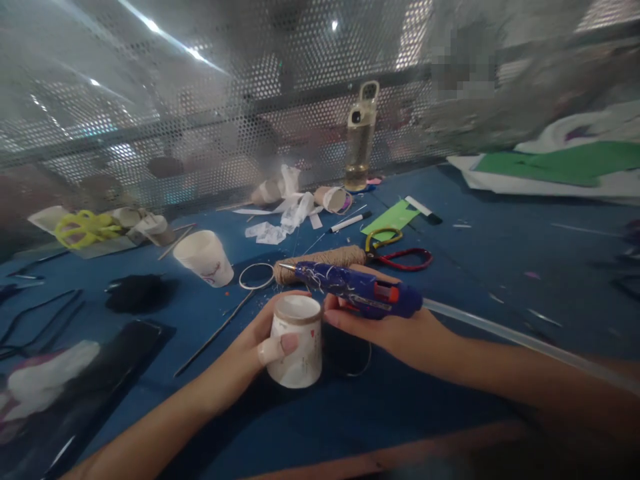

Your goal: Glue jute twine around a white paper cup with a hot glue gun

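Observation:
My left hand (257, 337) is closed around a white printed paper cup (306, 357), which stands narrow end up. A brown twine band circles its upper edge. My right hand (395, 331) grips a blue hot glue gun (353, 283) with a red part on its side. A long clear glue stick (480, 325) runs out of the gun's back end. The metal nozzle points left, above and apart from the cup. Just behind the gun lies a roll of brown twine (325, 259), partly hidden by it.
Scissors (400, 257), green paper (393, 220), a marker (350, 222) and white scraps (280, 223) lie behind my hands. A second paper cup (205, 259) tilts at left near a white ring (257, 275) and a thin stick (215, 333). A tall bottle (359, 150) stands by the perforated metal screen (225, 120).

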Demonstrator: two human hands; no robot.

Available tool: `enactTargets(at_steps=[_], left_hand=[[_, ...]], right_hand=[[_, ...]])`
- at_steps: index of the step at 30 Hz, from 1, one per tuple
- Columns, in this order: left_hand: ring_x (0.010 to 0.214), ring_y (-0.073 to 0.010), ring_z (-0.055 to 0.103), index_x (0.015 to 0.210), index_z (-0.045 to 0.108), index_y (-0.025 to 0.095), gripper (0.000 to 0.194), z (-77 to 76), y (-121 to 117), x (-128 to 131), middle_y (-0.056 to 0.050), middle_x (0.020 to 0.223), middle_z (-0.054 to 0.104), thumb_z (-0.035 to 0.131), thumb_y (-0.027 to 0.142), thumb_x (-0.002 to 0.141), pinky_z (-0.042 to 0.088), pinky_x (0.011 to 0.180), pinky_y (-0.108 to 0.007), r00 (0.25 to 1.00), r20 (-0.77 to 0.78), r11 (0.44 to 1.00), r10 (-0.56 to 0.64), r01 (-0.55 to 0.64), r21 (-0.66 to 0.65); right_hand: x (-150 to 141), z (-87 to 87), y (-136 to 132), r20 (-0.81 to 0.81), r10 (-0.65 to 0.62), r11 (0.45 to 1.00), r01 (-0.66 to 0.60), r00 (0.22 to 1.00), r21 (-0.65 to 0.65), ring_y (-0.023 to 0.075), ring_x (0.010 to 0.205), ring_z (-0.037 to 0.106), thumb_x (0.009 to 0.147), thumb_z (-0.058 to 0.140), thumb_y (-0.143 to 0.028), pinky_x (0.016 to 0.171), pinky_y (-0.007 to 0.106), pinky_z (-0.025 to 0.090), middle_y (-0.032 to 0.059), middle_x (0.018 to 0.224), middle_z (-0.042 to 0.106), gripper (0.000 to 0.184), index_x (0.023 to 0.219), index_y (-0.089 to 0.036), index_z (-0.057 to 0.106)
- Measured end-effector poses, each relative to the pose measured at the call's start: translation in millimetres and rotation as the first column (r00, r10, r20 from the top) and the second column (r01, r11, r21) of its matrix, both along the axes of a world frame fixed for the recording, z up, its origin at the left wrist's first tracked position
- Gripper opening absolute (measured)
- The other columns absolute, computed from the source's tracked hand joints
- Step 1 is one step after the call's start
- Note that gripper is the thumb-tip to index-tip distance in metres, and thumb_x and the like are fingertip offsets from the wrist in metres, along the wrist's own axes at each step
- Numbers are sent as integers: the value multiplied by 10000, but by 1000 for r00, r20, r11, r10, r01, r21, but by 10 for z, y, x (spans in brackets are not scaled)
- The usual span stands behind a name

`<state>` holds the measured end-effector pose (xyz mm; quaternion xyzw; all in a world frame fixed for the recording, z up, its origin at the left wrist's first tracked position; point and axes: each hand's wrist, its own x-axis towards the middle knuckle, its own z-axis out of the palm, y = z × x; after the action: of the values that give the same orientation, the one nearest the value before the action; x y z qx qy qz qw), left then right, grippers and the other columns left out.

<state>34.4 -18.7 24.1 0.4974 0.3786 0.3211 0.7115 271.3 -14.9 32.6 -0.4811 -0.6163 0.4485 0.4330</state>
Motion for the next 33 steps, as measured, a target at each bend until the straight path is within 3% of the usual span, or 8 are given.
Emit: enactTargets(at_steps=[7,10,14,20,24,27,33], left_hand=[[1421,-370,565,1430,625,296,577,-50,30,4,-107,1501,674,786,481,909,384,1205,-501,997,-47,991,69,-63,115],[1345,-348,609,1357,625,295,537,-103,56,-9,-88,1412,706,828,441,881,445,1132,-470,992,-48,986,114,-107,126],[1328,-349,612,1312,649,273,469,-106,73,-4,-82,1341,731,791,454,904,429,1135,-478,994,-36,990,104,-100,98],[1475,-375,529,1409,644,274,503,-60,57,76,-100,1546,651,715,491,961,383,1219,-507,999,7,997,46,-46,65],[1549,-359,457,1449,630,270,503,-72,90,87,-89,1626,590,670,492,999,279,1301,-501,999,-21,992,47,-44,120],[1572,-364,425,1472,611,277,525,-90,127,78,-88,1649,564,659,515,1007,277,1303,-504,998,-69,990,10,0,144],[1421,-392,563,1349,637,274,538,-96,134,108,-88,1435,711,791,532,904,388,1202,-527,990,-60,985,131,-123,119]], right_hand=[[-17,67,44,0,39,999,-39,999,10,229,952,768,822,770,-477,985,417,635,-7,939,804,196,825,-284,733],[7,75,39,16,48,999,-48,999,-6,239,993,774,832,757,-493,983,419,642,-13,965,815,197,837,-296,744],[22,39,20,-25,54,998,-54,998,-35,264,1023,790,817,773,-497,1001,440,642,-3,1001,833,198,858,-304,752],[16,21,25,-97,-2,999,-2,995,-44,285,1074,794,779,796,-469,1012,468,642,5,1072,838,261,964,-310,706],[26,27,25,-115,46,997,-53,992,-64,264,995,807,806,771,-441,951,442,664,3,1004,836,254,994,-310,661],[38,17,23,-99,38,996,-45,994,-72,260,980,806,812,770,-449,926,436,665,-2,989,833,255,1001,-314,661],[47,-19,30,-106,39,997,-46,994,-66,243,964,798,809,775,-438,906,405,661,-12,964,830,222,940,-291,672]])
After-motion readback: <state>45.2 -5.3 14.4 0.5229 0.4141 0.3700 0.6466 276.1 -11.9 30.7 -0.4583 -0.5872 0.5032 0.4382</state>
